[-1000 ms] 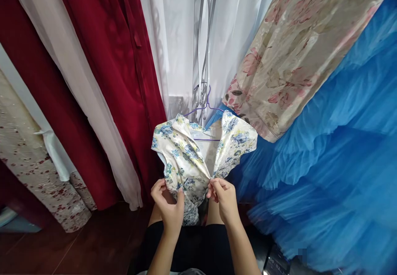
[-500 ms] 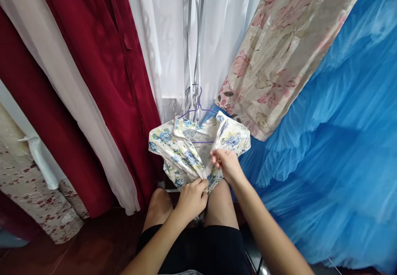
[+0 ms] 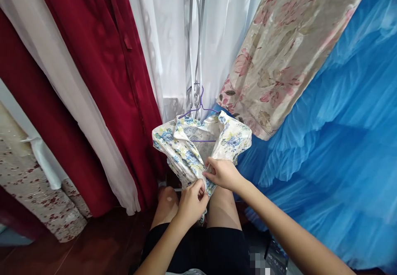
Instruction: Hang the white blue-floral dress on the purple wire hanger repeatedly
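Observation:
A short-sleeved white blouse (image 3: pixel 234 140) with blue and yellow flowers is on a purple hanger (image 3: pixel 201 105), its collar spread and its front open in a V. My left hand (image 3: pixel 192 200) is closed on the front edge low on the blouse, above my knees. Just above and to the right, my right hand (image 3: pixel 221 172) pinches the other front edge between thumb and fingers. The two hands are close together at the bottom of the V. Most of the blouse's lower part is hidden behind them.
Dark red curtains (image 3: pixel 102 80) and a pale sheer cloth hang at left. White drapes (image 3: pixel 170 39) hang behind the hanger. To the right are a pink-flowered cloth (image 3: pixel 273 68) and a large blue tulle skirt (image 3: pixel 341 155). The floor (image 3: pixel 102 242) is dark red tile.
My right hand has moved down and left onto the blouse's front edge, near my left hand. My left hand has stayed on the cloth, and the blouse has shifted slightly right.

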Motion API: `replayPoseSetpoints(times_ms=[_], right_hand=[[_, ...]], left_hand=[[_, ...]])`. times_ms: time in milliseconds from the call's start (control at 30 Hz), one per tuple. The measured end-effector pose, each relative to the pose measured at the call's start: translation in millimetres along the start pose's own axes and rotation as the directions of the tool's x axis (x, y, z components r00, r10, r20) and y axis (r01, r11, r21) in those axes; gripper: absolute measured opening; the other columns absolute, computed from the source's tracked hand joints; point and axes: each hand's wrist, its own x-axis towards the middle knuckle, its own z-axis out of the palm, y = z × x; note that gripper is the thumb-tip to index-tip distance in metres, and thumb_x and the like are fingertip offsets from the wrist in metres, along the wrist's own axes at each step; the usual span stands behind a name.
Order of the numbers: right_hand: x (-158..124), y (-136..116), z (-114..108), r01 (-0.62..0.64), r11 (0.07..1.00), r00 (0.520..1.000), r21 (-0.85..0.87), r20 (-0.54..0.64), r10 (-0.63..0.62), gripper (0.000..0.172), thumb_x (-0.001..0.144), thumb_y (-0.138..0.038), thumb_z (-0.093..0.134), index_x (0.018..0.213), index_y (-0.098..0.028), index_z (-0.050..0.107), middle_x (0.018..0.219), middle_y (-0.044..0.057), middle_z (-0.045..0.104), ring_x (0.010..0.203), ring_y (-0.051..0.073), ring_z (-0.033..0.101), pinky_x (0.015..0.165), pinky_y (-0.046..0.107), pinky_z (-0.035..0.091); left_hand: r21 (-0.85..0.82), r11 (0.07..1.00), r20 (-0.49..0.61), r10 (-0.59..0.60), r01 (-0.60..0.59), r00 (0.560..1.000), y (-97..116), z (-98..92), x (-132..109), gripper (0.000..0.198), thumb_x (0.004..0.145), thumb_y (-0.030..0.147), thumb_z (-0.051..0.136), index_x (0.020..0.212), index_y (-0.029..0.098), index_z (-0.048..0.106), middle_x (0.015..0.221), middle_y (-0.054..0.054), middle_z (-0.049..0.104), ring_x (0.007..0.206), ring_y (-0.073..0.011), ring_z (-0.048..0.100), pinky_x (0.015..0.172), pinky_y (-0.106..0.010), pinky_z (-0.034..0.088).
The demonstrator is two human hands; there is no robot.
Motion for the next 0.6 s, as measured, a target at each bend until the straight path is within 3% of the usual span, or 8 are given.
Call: replayPoseSetpoints(times_ms=[100, 267, 400, 500, 600], right_hand=[[3, 8, -3, 0.116, 0.993, 0.993, -0.018, 0.008, -0.116, 0.011, 0.094, -0.030, 0.061, 0.099, -0.020, 0.063, 0.068, 0.003, 0.070, 0.064, 0.021, 0.065, 0.059, 0.028, 0.033], [7, 23, -11, 0.274, 0.962, 0.961, -0.010, 0.019, -0.274, 0.023, 0.103, -0.037, 0.049, 0.100, -0.018, 0.062, 0.069, 0.006, 0.070, 0.062, 0.020, 0.064, 0.057, 0.027, 0.033], [9, 27, -15, 0.281, 0.960, 0.960, 0.009, 0.009, -0.281, 0.032, 0.104, -0.041, 0.046, 0.087, -0.020, 0.061, 0.066, 0.006, 0.068, 0.059, 0.019, 0.061, 0.058, 0.027, 0.032], [10, 24, -15, 0.297, 0.953, 0.953, 0.061, 0.047, -0.300, 0.027, 0.097, -0.047, 0.058, 0.093, -0.021, 0.060, 0.070, 0.006, 0.070, 0.063, 0.020, 0.063, 0.060, 0.027, 0.034], [8, 20, -12, 0.297, 0.954, 0.952, 0.048, 0.058, -0.300, 0.021, 0.095, -0.041, 0.060, 0.099, -0.020, 0.058, 0.070, 0.005, 0.070, 0.065, 0.021, 0.064, 0.060, 0.027, 0.035]], left_hand=[[0.016, 1.000, -0.011, -0.013, 0.013, 1.000, 2, 0.2, 0, 0.015, 0.083, 0.013, 0.050, 0.077, 0.022, 0.040, 0.069, 0.003, 0.054, 0.066, -0.0152, 0.055, 0.063, -0.025, 0.036], [-0.005, 1.000, -0.014, -0.008, 0.008, 1.000, 1, -0.7, -1, 0.015, 0.087, 0.016, 0.051, 0.078, 0.022, 0.041, 0.071, 0.003, 0.055, 0.068, -0.0152, 0.056, 0.063, -0.025, 0.037], [-0.027, 1.000, -0.019, 0.005, -0.005, 1.000, -1, -2.0, -2, 0.016, 0.090, 0.019, 0.052, 0.078, 0.022, 0.042, 0.071, 0.002, 0.056, 0.068, -0.0153, 0.056, 0.063, -0.025, 0.039], [-0.046, 0.999, -0.023, -0.002, 0.001, 1.000, -2, -2.0, -2, 0.014, 0.090, 0.020, 0.051, 0.078, 0.022, 0.043, 0.071, 0.002, 0.056, 0.068, -0.0152, 0.057, 0.063, -0.024, 0.040], [-0.058, 0.998, -0.019, -0.018, 0.017, 1.000, -2, -1.3, -1, 0.014, 0.089, 0.019, 0.051, 0.078, 0.022, 0.043, 0.070, 0.001, 0.056, 0.067, -0.0156, 0.058, 0.064, -0.025, 0.041]])
